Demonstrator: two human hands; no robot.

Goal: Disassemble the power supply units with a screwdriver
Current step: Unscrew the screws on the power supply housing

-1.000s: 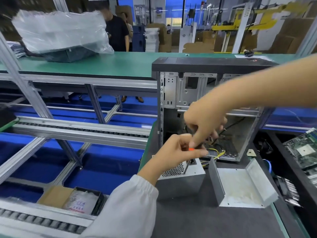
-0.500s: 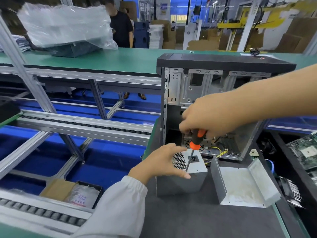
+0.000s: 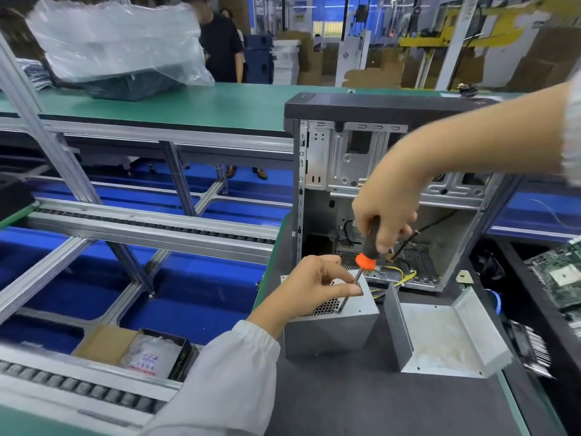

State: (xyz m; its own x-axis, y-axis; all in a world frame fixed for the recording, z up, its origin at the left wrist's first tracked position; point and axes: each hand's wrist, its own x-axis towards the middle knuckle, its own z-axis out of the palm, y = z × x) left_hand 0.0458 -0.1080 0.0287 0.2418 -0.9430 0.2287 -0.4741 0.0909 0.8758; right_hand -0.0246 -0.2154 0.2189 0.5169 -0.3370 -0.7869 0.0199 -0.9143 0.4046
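Nearest the camera, the left hand (image 3: 317, 286) in its white sleeve (image 3: 220, 372) rested on the power supply unit (image 3: 330, 322), thumb and forefinger closed lightly round the shaft to steady it — a guiding pinch, not a full grip. That unit stood on the dark worktop (image 3: 361, 404) with its perforated face up. Just above, the right hand (image 3: 385, 212) had its fingers curled firmly round the black-and-orange handle of the screwdriver (image 3: 361, 262), tilted slightly, its tip set down on the unit's top face near the right edge, apparently on a screw, though the screw itself was too small to tell. Beside the unit, to the right, lay a bent metal cover (image 3: 440, 338), open side up: judged from that, one casing looked already off. Behind both stood the opened computer case (image 3: 377, 158), yellow cables (image 3: 399, 278) trailing from it towards the unit. So the job seemed partway: this unit's housing was still closed, and its screws were left to do.
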